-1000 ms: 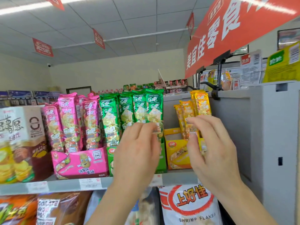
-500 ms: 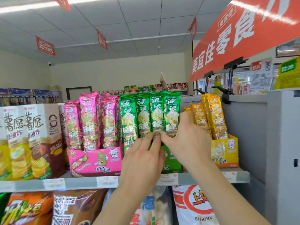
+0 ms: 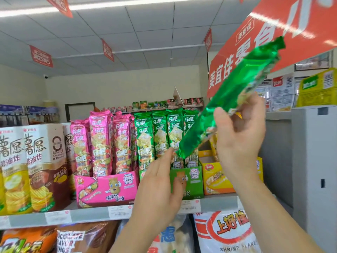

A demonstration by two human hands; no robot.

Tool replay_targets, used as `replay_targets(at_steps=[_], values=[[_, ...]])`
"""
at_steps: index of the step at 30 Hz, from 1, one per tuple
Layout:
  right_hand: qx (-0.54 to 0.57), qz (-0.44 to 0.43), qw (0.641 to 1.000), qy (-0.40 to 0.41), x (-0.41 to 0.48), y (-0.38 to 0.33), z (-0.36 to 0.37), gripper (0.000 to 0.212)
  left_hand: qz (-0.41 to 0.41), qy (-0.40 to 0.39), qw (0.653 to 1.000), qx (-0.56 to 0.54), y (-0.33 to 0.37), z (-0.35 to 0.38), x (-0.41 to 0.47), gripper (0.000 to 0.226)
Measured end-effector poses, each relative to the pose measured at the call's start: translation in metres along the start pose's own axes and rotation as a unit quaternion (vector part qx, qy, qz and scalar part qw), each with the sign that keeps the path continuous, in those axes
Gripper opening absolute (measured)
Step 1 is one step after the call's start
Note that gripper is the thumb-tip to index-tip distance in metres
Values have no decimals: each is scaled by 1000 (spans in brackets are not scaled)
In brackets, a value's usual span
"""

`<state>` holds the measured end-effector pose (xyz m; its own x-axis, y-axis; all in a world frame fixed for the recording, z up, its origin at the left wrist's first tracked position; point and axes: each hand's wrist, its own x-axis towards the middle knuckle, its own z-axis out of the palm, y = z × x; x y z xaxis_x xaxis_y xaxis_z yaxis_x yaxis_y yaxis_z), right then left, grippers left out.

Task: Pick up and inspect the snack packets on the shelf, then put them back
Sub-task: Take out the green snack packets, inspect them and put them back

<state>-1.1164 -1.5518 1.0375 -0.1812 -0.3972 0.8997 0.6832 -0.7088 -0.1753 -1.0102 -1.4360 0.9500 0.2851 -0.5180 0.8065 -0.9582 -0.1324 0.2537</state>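
Pinched between the thumb and fingers of the right hand (image 3: pixel 240 132), a long green packet (image 3: pixel 235 92) is held up in the air on the right of the scene, above and nearer than the shelf (image 3: pixel 87 215); it slants, its lower crimped end down to the left just above the green display box (image 3: pixel 187 179) and its upper crimped end high to the right, in front of the red sign (image 3: pixel 259 52); its foil is shiny and bright green, blurred, with a pale patch of print near the fingers, and no lettering on it can be read; the left hand (image 3: pixel 160 185) is lower and to the left, fingers spread and empty, its fingertips near the packet's lower end, though whether they touch it I cannot tell; behind it more green packets (image 3: pixel 160 139) stand upright in the green box, with pink packets (image 3: pixel 102 143) upright in a pink box (image 3: pixel 107 189) just beside them on the left and a yellow box (image 3: pixel 217 178) on the right; brown and white cartons (image 3: pixel 42 161) stand at the far left of the shelf.
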Motion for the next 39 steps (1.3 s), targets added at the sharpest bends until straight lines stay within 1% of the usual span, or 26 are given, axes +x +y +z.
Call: replay_targets(at_steps=[1, 2, 3, 4, 5, 6, 7, 8, 9, 10, 12, 14, 16, 18, 20, 21, 23, 24, 25, 27, 29, 31, 35, 37, 38, 39], values=[[44, 34, 998, 4, -5, -5, -6, 28, -24, 12, 998, -63, 5, -3, -3, 59], [73, 83, 994, 6, -12, -10, -12, 26, -62, 4, 981, -183, 6, -9, -10, 50], [90, 141, 986, 6, -22, -13, -20, 24, -102, -32, 943, -315, 7, -13, -32, 41], [100, 200, 975, 2, -34, -14, -27, 23, -153, -58, 917, -363, 9, -12, -44, 36], [107, 254, 961, -5, -47, -16, -34, 23, -183, -88, 890, -409, 13, -9, -53, 36], [115, 302, 946, -11, -61, -18, -39, 22, -189, -119, 864, -452, 23, -7, -63, 42], [124, 340, 932, -12, -74, -20, -43, 20, -205, -105, 842, -487, 37, -11, -71, 47], [131, 371, 920, -7, -87, -23, -47, 20, -241, -55, 828, -503, 49, -12, -76, 49], [134, 396, 908, -2, -98, -24, -50, 21, -255, -19, 810, -527, 58, -16, -89, 43], [132, 421, 897, 2, -107, -26, -52, 22, -247, -3, 799, -548, 59, -14, -101, 41], [116, 468, 876, 8, -123, -28, -55, 24, -257, -20, 783, -567, 55, 2, -114, 46], [87, 502, 860, 11, -134, -30, -59, 30, -281, -9, 771, -571, 50, 7, -119, 46], [25, 513, 858, -9, -142, -33, -62, 35, -277, 20, 785, -553, 48, 9, -125, 49], [-14, 496, 867, -45, -146, -39, -63, 44, -266, 52, 820, -505, 49, 9, -131, 54], [-23, 457, 883, -104, -145, -46, -60, 39, -260, 92, 854, -441, 50, 11, -134, 65], [-28, 445, 887, -121, -146, -49, -58, 38, -242, 101, 878, -399, 51, 12, -137, 69], [-30, 435, 892, -118, -148, -54, -56, 38, -178, 100, 933, -295, 52, 10, -139, 67], [-23, 432, 895, -111, -148, -56, -55, 36, -144, 99, 952, -252, 52, 7, -139, 65], [-13, 432, 896, -104, -149, -57, -55, 33, -117, 101, 962, -224, 53, 5, -139, 65], [18, 445, 892, -80, -149, -62, -53, 35, -63, 97, 977, -181, 51, 2, -143, 69], [67, 462, 882, -62, -148, -66, -54, 42, -20, 90, 986, -136, 50, 0, -149, 72], [106, 473, 873, -56, -147, -71, -56, 45, 15, 75, 989, -124, 50, -3, -156, 66], [158, 517, 841, -24, -149, -76, -57, 46, 38, 60, 994, -77, 57, -8, -159, 57], [166, 520, 838, -20, -150, -77, -55, 42, 10, 29, 993, -113, 59, -13, -157, 27], [151, 508, 847, -42, -151, -77, -54, 38, -16, -14, 992, -123, 55, -18, -158, 34], [127, 492, 859, -68, -152, -78, -53, 34, -26, -47, 989, -140, 57, -18, -163, 52]])
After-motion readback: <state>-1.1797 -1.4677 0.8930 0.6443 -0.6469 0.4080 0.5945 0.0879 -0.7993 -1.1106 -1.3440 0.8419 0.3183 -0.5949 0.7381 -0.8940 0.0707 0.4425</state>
